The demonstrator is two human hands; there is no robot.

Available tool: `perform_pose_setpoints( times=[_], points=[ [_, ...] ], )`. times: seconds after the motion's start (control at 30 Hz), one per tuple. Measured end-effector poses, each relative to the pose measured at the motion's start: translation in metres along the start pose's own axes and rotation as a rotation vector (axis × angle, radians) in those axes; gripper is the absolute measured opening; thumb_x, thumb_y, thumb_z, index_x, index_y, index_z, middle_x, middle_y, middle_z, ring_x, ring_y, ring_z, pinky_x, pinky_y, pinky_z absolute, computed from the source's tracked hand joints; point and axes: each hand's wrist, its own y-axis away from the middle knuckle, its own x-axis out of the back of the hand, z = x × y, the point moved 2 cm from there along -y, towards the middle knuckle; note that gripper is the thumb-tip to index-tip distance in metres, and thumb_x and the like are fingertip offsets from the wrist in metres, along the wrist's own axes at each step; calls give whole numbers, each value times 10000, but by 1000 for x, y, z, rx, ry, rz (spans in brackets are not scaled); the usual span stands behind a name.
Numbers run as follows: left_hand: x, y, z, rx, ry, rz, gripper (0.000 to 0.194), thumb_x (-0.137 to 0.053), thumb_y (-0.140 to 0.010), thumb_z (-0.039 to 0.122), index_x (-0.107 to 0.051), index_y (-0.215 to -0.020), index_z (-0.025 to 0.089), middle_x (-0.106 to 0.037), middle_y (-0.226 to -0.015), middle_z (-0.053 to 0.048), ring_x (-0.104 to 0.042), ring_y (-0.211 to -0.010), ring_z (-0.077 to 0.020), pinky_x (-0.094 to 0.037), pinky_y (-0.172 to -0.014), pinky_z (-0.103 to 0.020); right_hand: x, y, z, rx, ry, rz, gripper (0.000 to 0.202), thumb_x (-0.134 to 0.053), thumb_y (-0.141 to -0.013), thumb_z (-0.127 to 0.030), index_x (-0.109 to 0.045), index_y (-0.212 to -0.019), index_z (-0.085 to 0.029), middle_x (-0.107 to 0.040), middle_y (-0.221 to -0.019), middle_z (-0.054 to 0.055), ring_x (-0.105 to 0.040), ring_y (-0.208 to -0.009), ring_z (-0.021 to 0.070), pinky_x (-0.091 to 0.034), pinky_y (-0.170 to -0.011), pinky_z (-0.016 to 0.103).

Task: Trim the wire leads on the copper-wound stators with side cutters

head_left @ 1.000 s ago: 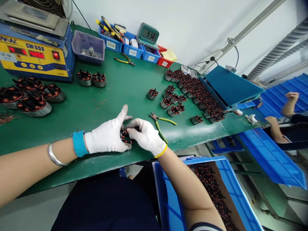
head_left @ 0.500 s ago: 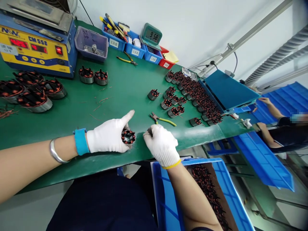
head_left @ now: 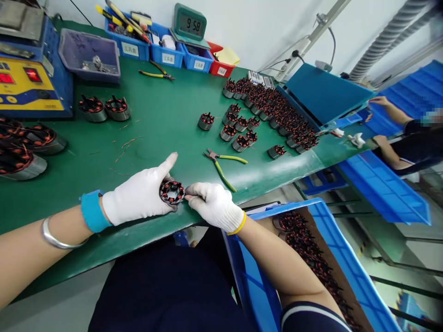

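My left hand (head_left: 138, 192), in a white glove, is wrapped around a small motor stator (head_left: 173, 200) with copper windings and a dark core. The stator is tilted so its open centre faces up, over the front edge of the table. Close against its right side, my gloved right hand (head_left: 216, 205) pinches with thumb and forefinger; whatever is between the fingertips is too small to make out. Cutting pliers (head_left: 213, 157) with yellow-green handles lie spread on the table just beyond my right hand.
Many stators (head_left: 273, 108) stand in rows at the back right, several looser ones nearer. Larger stators (head_left: 27, 166) sit left beside a yellow-blue machine (head_left: 31, 87). Tool boxes (head_left: 168, 57) line the wall. A blue crate (head_left: 320, 205) of stators is at my right; a co-worker (head_left: 408, 143) sits beyond.
My right hand has moved left to the stator's side, its fingertips now meeting there. The left hand still holds the stator. The camera view has shifted.
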Motion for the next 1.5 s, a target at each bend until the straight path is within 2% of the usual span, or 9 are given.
perform_pose_setpoints(
  times=[0.17, 0.27, 0.4, 0.73, 0.93, 1.1, 1.2, 1.3, 1.5],
  points=[
    [-6, 2, 8, -90, 9, 90, 749, -617, -744, 402, -349, -1402, 166, -571, -1251, -97, -572, -1087, -236, -450, -928, -335, 8, -3, 2, 6, -153, -13, 214, -530, -845, -341, -699, -917, -231, -685, -814, -9, -603, -733, 136, -398, -617, 226],
    [-5, 1, 15, -117, -19, 41, 403, -597, -754, 353, -561, -1119, 186, -615, -1034, -54, -595, -906, -199, -474, -797, -310, 9, -2, 5, -8, -286, -34, 182, -539, -824, -317, -684, -835, -209, -651, -713, -19, -584, -680, 118, -381, -572, 209],
    [-4, -2, 21, -140, -60, 11, 157, -581, -738, 312, -542, -837, 197, -562, -838, -18, -537, -749, -167, -438, -683, -297, 5, 1, 9, -89, -438, -85, 182, -547, -807, -344, -661, -809, -203, -613, -617, -31, -561, -584, 108, -378, -518, 206],
    [-20, 0, 23, -213, -30, 97, 41, -516, -778, 207, -494, -805, 185, -531, -822, -41, -483, -760, -172, -428, -698, -325, 11, 0, 20, -90, -641, -222, 153, -523, -818, -308, -610, -815, -182, -582, -586, -39, -498, -470, 81, -375, -457, 196],
    [-22, 0, 24, -240, -36, 130, 31, -503, -783, 172, -488, -802, 192, -537, -838, -48, -489, -777, -174, -437, -717, -336, 37, 10, 27, -4, -334, -217, 128, -568, -809, -275, -664, -800, -191, -637, -671, -28, -567, -605, 103, -392, -553, 205],
    [-21, 0, 25, -239, -23, 110, 23, -496, -796, 187, -481, -783, 197, -528, -820, -42, -479, -753, -170, -430, -688, -331, 55, 2, 17, -31, -214, 28, 435, -711, -697, -468, -656, -1084, -275, -682, -986, 3, -632, -892, 205, -457, -716, 274],
    [-20, -1, 26, -227, -14, 104, 49, -493, -803, 202, -479, -756, 199, -512, -783, -36, -473, -732, -168, -426, -667, -324, 42, -18, 10, -10, -283, -270, 326, -680, -704, -515, -694, -864, -231, -700, -796, 11, -646, -708, 179, -478, -637, 267],
    [-20, -2, 28, -218, -12, 112, 51, -479, -803, 196, -486, -752, 197, -512, -771, -40, -480, -732, -173, -432, -669, -328, 24, -32, 8, -46, -521, -546, 211, -609, -769, -378, -626, -686, -185, -662, -613, 6, -602, -525, 122, -484, -542, 230],
    [-19, 0, 26, -99, 45, 94, 127, -543, -741, 230, -486, -847, 190, -548, -840, -45, -533, -772, -190, -467, -701, -349, 11, -26, 5, -66, -689, -465, 134, -525, -769, -224, -569, -659, -160, -604, -555, -12, -600, -503, 104, -468, -484, 179]
  ],
)
